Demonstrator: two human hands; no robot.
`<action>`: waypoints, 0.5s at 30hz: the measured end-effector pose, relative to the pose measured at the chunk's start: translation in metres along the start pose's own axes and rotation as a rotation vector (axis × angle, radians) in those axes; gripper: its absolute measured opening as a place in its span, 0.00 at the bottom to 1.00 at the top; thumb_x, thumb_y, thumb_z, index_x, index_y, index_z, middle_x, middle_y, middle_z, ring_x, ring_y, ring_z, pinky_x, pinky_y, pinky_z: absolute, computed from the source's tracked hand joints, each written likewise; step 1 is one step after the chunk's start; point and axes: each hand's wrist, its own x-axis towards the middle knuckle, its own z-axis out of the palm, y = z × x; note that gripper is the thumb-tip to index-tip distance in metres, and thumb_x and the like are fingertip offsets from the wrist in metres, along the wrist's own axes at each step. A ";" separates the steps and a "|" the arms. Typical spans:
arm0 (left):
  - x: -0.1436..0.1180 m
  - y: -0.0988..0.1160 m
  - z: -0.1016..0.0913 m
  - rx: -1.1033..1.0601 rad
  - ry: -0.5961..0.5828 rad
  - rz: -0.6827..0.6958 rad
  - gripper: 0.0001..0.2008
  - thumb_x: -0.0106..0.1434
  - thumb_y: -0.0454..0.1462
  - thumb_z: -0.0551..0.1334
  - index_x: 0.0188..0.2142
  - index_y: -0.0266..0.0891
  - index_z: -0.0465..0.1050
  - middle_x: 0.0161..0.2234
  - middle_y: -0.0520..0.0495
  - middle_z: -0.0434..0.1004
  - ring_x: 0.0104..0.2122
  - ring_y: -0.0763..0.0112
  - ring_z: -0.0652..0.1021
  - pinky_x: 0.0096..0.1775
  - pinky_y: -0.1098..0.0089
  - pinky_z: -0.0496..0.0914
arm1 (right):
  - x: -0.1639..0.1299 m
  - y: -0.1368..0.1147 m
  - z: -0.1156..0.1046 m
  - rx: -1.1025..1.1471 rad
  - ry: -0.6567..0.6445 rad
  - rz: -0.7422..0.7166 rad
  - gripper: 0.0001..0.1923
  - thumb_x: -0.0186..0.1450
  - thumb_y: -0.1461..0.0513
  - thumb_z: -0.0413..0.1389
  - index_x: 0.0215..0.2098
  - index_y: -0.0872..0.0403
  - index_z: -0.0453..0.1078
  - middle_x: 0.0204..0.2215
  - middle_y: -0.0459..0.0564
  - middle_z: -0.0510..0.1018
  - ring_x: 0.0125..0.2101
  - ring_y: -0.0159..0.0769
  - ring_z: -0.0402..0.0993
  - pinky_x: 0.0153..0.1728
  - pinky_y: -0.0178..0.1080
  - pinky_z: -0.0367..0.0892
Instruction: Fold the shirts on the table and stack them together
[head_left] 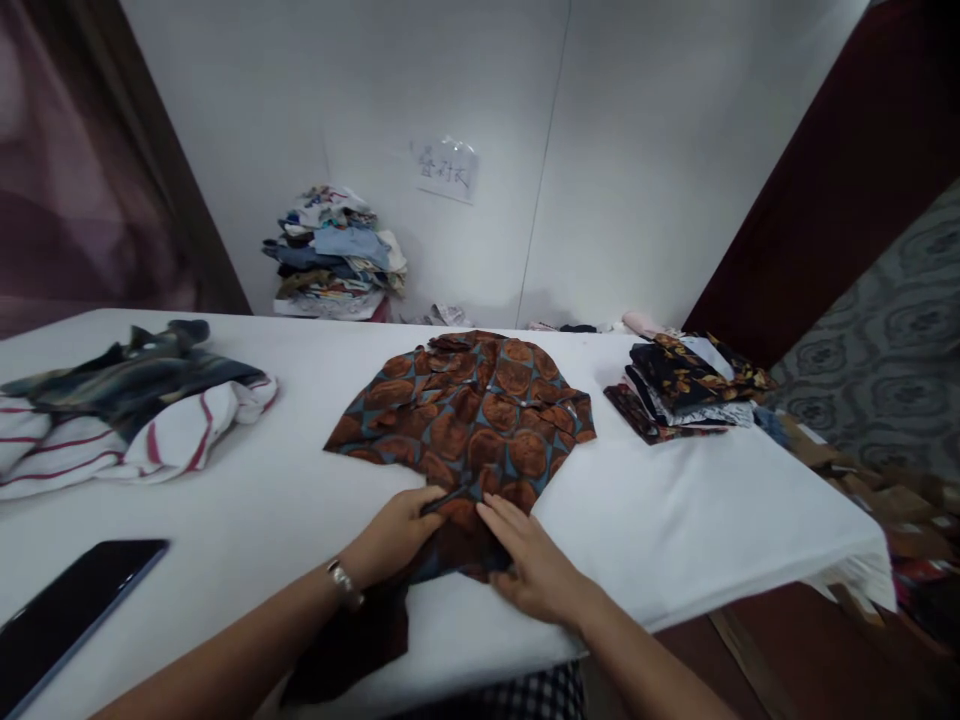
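Observation:
A brown shirt (480,430) with round orange-brown shapes on blue-grey lies spread on the white table, its collar toward the wall and its short sleeves out to both sides. My left hand (394,535), with a bracelet at the wrist, is closed on the shirt's front edge near the lower part. Against the lower right part of the shirt rests my right hand (536,565), fingers stretched out over the cloth. Part of the shirt's lower left side hangs toward the table's near edge, partly hidden behind my left forearm.
Striped white and dark green clothes (150,410) lie at the left, behind a phone (71,620). Folded clothes (682,385) are stacked at the right. A tall clothes pile (337,250) stands by the wall below a paper sign (448,170). Cardboard boxes (892,500) sit beyond the table (637,530).

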 end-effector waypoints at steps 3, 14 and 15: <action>0.013 0.022 0.008 -0.305 -0.002 -0.043 0.08 0.56 0.42 0.57 0.34 0.47 0.72 0.37 0.48 0.80 0.40 0.57 0.78 0.44 0.59 0.73 | 0.007 -0.007 0.012 0.027 0.056 0.058 0.47 0.56 0.64 0.57 0.69 0.52 0.38 0.64 0.58 0.57 0.62 0.49 0.56 0.58 0.54 0.57; 0.050 -0.071 -0.077 0.679 0.421 -0.256 0.24 0.57 0.44 0.60 0.52 0.39 0.68 0.58 0.36 0.64 0.58 0.50 0.64 0.55 0.50 0.61 | -0.016 -0.001 0.002 0.514 0.377 0.220 0.15 0.65 0.54 0.52 0.43 0.50 0.77 0.37 0.50 0.80 0.37 0.40 0.76 0.39 0.39 0.70; 0.052 -0.080 -0.082 0.628 0.436 -0.317 0.22 0.57 0.44 0.60 0.50 0.39 0.70 0.57 0.36 0.67 0.57 0.49 0.64 0.55 0.49 0.61 | -0.018 -0.001 0.001 0.512 0.397 0.225 0.15 0.65 0.54 0.52 0.43 0.50 0.77 0.38 0.50 0.80 0.38 0.40 0.76 0.41 0.39 0.70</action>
